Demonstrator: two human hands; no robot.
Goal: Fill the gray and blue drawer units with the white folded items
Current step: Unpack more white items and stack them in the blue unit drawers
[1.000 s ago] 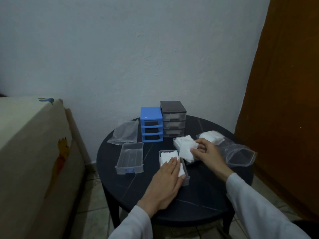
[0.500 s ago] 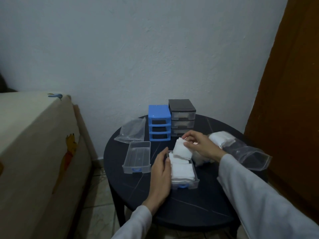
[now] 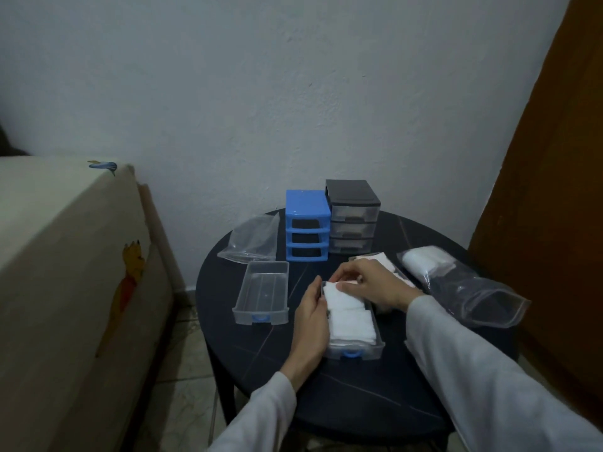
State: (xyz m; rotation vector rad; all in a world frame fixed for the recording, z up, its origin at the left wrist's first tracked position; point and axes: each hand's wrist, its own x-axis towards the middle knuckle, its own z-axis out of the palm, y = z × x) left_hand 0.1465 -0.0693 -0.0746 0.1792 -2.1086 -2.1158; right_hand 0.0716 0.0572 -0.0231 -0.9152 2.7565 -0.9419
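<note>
Your round dark table [image 3: 342,396] runs out of view at its near edge under your sleeves, and the cream-covered furniture [image 3: 65,288] on the left is cut by the frame. At the back the blue drawer unit [image 3: 306,225] stands with three dark, drawerless slots facing you, touching the gray drawer unit [image 3: 352,220] to its right, whose three clear drawers are in place; their contents are too dim to make out. A clear plastic bag [image 3: 470,288] on the right holds a white bundle, its far side partly hidden by your right forearm. A flat clear bag [image 3: 251,243] lies left of the blue unit. One clear drawer [image 3: 261,293] sits bare, long axis running away from you, blue handle toward you. The second clear drawer [image 3: 354,347] lies parallel just to its right, handle also toward you, with white folded items [image 3: 349,318] stacked along its length. Your left hand [image 3: 311,324] lies along that drawer's left wall, fingers curled against it, its far edge hidden. Your right hand [image 3: 368,283] pinches the far folded item at the drawer's back end, covering more white pieces behind.
</note>
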